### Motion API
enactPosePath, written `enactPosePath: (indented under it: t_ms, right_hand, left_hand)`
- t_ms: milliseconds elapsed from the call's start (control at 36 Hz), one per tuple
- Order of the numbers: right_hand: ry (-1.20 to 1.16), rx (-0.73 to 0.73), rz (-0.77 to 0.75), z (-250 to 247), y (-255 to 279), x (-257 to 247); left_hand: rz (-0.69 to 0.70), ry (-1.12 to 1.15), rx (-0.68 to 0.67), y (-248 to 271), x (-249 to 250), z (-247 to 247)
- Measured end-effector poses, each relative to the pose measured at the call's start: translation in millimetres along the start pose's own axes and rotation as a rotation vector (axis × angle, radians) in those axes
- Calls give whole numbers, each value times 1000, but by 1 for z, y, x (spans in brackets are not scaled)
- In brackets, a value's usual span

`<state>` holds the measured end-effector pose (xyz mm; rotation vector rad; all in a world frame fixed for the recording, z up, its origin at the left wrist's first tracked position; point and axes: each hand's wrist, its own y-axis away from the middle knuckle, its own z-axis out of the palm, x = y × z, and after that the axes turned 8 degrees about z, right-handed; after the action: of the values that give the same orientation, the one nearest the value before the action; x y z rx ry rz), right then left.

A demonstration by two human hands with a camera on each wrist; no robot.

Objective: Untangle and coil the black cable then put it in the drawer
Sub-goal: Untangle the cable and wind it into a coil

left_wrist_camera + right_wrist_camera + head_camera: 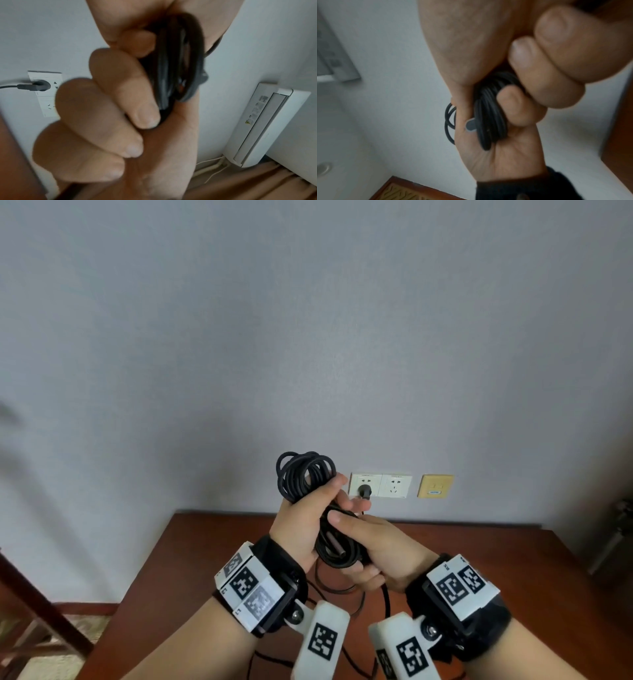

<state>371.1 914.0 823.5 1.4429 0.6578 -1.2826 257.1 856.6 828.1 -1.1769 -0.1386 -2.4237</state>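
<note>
Black cable [305,474] wound into a bundle of loops, held up in the air above the near part of the wooden table [513,570], in front of the grey wall [308,320]. Left hand [301,522] clenched around the middle of the bundle, fingers curled over the strands, thumb tip reaching toward the wall sockets [380,485]; upper loops sticking out above the fist. Right hand [370,546] grasping the lower part of the same bundle just beside the left hand, thumb laid across the strands, fingers wrapped underneath. Hands touching each other around the coil. A short cylindrical plug end [337,544] lying against the lower loops, between the two palms. Loose strands trailing below the hands down toward the table surface. No drawer to be seen in any view.

From the left wrist: curled fingers [120,88] pressing the dark strands [178,65] against the palm, picture blurred. From the right wrist: the cable loops [489,115] gripped between both hands, the left wrist strap [530,186] below.

Behind the cable, on the wall just above the table: a double white socket plate with a dark plug [364,491] inserted in its left half, and a yellow plate [435,485] to the right of it. A white air conditioner [260,125] visible in the left wrist view. Marker-covered wrist mounts [253,587] on both forearms.
</note>
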Motion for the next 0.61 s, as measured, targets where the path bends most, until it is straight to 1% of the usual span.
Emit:
enactPosePath:
  t_ms: [83,139,194,250,333,389,444,500,556,611]
  right_hand:
    - [41,-20,-7,-7,-1,2]
    - [71,2,-73,-15,-1,6]
    - [103,95,-166,-26,0,9]
    - [137,188,-225,-37,3,11]
    - [222,301,-230,-51,6,15]
    - [320,417,-242,-56,6,18]
    - [460,551,-261,-56,3,21]
    - [733,641,-275,-52,1,23]
    - [1030,625,-275,-44,2,24]
    - [1212,550,-285,-35,4,21]
  left_hand:
    - [7,8,59,-5,3,-2]
    - [20,78,96,-11,9,-7]
    - [57,122,128,-17,18,-15]
    - [90,163,170,-23,26,-23]
    - [116,223,207,-27,35,-29]
    - [137,229,227,-29,37,-29]
    - [164,240,248,-30,37,-27]
    - [186,245,284,-31,34,-26]
    - [212,234,342,-35,32,-25]
    - [244,194,411,-38,32,-26]
